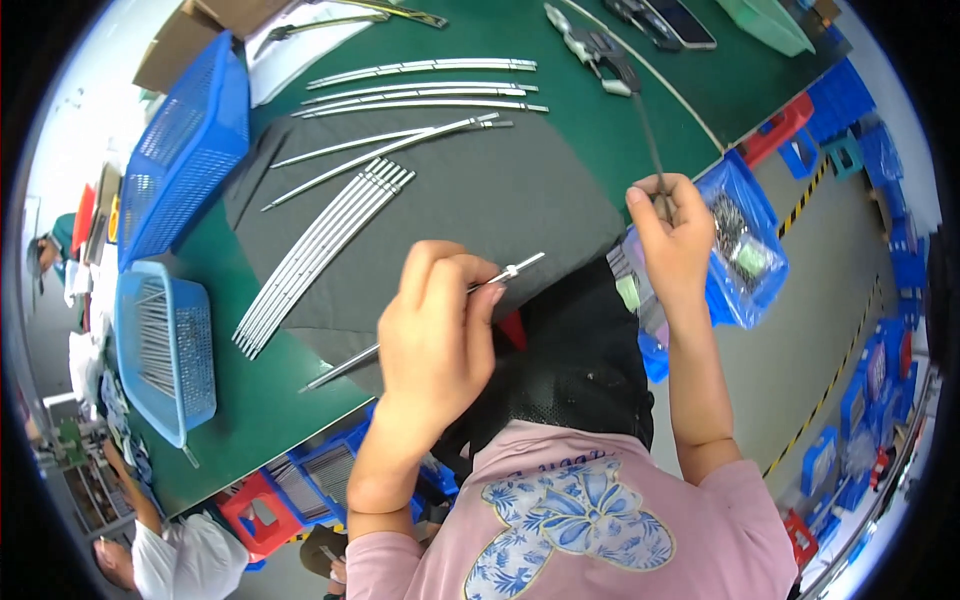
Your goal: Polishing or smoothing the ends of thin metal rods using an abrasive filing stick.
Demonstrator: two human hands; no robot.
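My left hand (435,335) is closed around a slim silver metal rod (340,368). The rod's stepped tip, with a small collar, sticks out past the fingertips toward the right. My right hand (675,225) pinches the lower end of a long thin dark grey rod (650,135). That rod points away from me, its far end beside a grey measuring tool (595,50) on the table. A neat row of silver rods (310,265) lies on the dark cloth (470,190) left of my hands. Two more rods (370,158) cross at their ends behind the row.
Further silver rods (425,92) lie at the back of the green table (260,410). A blue basket (215,150) and a lighter blue basket of rods (165,350) stand left. A phone (682,22) lies far right. A lined blue bin (765,290) of small parts sits beside my right arm.
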